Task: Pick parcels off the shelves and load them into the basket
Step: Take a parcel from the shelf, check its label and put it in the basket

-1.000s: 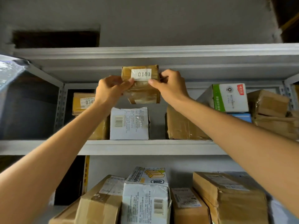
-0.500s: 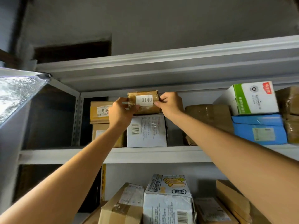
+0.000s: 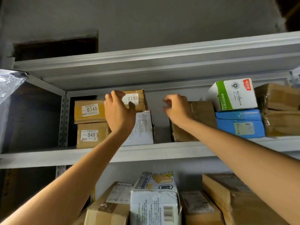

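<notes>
Since a second ago the small brown parcel marked 0140 (image 3: 141,101) has gone from being pinched in the air between both hands to sitting on a white box (image 3: 143,127) on the upper shelf (image 3: 162,151). At far left, two stacked cartons labelled 0346 (image 3: 89,111) and 0461 (image 3: 90,135) stand untouched. The left hand (image 3: 119,114) is spread loosely over the parcel's left front corner, gripping nothing that I can see. The right hand (image 3: 177,108) hangs apart from it, its fingers slackly curled and empty, in front of a taped brown carton (image 3: 204,114). No basket is in view. Perched high on a narrow stack, the parcel could probably be knocked down by a careless brush of the left hand.
</notes>
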The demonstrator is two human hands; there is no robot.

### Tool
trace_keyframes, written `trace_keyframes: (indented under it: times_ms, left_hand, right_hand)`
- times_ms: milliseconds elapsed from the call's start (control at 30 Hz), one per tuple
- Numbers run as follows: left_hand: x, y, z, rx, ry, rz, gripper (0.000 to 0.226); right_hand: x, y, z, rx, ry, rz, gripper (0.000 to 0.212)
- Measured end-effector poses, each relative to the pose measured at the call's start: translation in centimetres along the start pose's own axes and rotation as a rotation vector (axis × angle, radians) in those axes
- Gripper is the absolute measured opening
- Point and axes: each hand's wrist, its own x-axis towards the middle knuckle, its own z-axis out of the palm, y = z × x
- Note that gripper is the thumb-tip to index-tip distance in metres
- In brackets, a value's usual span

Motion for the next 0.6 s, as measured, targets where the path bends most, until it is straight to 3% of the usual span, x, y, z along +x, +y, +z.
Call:
trace_keyframes:
  times_ms: [100,167,300,400,500,600]
  left_hand:
    - [-1.5,3.1,1.8,-0.066,-0.240,0.198,0.024]
    - [-2.1,4.9,3.4,0.000,-0.397,0.263,0.029]
    - [-2.5,6.9,6.5,0.003,-0.592,0.119,0.054]
    - [-3.1,6.7,8.3,-0.074,-0.744,0.032,0.056]
    - [-3.9,6.2,8.9,-0.165,-0.716,0.005,0.051]
    - [-4.5,5.6,8.5,-0.189,-0.574,0.012,0.049]
  right_hand:
    - [-1.5,1.7,-4.5,-0.194,0.008,-0.203,0.026]
    - [-1.8,2.5,-7.0,-0.320,-0.008,-0.219,0.027]
    - [-1.8,4.3,-10.3,-0.526,-0.121,0.025,0.028]
    - [-2.1,5.2,-11.5,-0.605,-0.277,0.064,0.025]
    - [-2.5,5.4,-11.1,-0.589,-0.375,0.068,0.027]
    - [-3.0,5.0,-10.4,-0.380,-0.273,0.145,0.035]
